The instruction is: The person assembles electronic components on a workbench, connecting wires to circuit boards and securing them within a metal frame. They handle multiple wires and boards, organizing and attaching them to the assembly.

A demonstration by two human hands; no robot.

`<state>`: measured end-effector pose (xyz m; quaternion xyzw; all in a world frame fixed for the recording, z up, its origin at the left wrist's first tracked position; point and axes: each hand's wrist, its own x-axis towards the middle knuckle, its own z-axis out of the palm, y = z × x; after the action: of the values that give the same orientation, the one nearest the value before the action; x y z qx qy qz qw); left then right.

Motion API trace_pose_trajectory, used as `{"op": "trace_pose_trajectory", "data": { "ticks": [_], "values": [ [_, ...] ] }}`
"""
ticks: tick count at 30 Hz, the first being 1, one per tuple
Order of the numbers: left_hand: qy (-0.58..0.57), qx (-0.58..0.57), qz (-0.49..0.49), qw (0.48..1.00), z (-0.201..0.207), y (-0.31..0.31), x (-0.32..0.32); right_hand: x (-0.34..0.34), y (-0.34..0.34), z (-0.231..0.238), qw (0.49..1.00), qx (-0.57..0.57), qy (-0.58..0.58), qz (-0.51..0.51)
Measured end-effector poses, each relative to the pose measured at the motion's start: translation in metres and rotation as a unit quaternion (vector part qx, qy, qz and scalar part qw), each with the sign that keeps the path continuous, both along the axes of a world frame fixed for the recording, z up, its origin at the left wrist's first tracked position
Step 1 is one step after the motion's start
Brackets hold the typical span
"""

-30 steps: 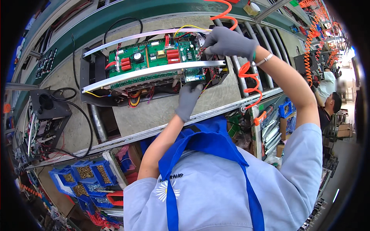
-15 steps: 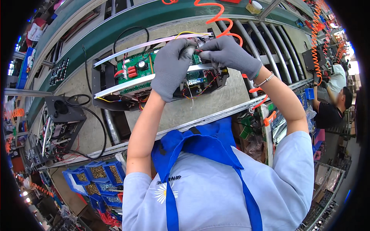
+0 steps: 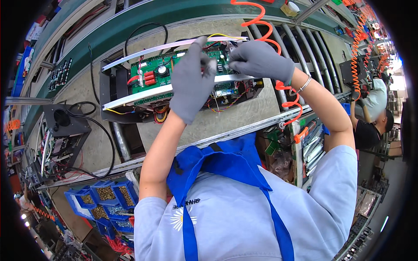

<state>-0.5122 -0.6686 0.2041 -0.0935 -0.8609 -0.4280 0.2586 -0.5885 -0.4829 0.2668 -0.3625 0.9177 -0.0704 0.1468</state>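
An opened electronic unit (image 3: 115, 89) with a black metal case lies before me, holding a green circuit board (image 3: 152, 67). Two silvery metal bars run lengthwise over it, a near bar (image 3: 143, 94) and a far bar (image 3: 152, 50). Grey-gloved, my left hand (image 3: 191, 80) hovers over the middle of the board, fingers apart and seemingly holding nothing. My right hand (image 3: 263, 61), gloved alike, is at the unit's right end with its fingertips drawn together beside small connectors; whatever they pinch is hidden. Red and yellow wires (image 3: 162, 115) bunch at the near side.
An orange coiled hose (image 3: 278, 85) hangs past my right wrist. Metal rollers (image 3: 300, 52) lie to the right. At left stands another black unit (image 3: 67, 122) with a black cable. Blue bins (image 3: 106, 193) of small metal parts sit below. A co-worker (image 3: 370, 126) is at far right.
My hands have moved apart; they were together over red wires at the board's right part. The left one has opened, while the right stays near the end. The view has shifted slightly.
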Motion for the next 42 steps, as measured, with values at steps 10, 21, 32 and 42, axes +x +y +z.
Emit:
{"op": "trace_pose_trajectory", "data": {
  "ticks": [10, 21, 32, 42],
  "values": [
    [0.010, -0.092, 0.070, 0.993, -0.025, -0.017, 0.001, -0.029, -0.005, -0.019, 0.986, 0.163, -0.028, -0.038],
    [0.003, -0.121, 0.070, 0.990, -0.025, -0.017, -0.004, -0.022, -0.013, -0.020, 0.977, 0.208, 0.010, -0.035],
    [-0.002, -0.119, 0.071, 0.990, -0.029, -0.018, -0.005, -0.016, -0.027, -0.027, 0.973, 0.217, 0.022, -0.074],
    [0.007, -0.112, 0.073, 0.991, -0.029, -0.018, -0.003, -0.027, -0.032, -0.030, 0.977, 0.180, -0.052, -0.099]
  ]
}}
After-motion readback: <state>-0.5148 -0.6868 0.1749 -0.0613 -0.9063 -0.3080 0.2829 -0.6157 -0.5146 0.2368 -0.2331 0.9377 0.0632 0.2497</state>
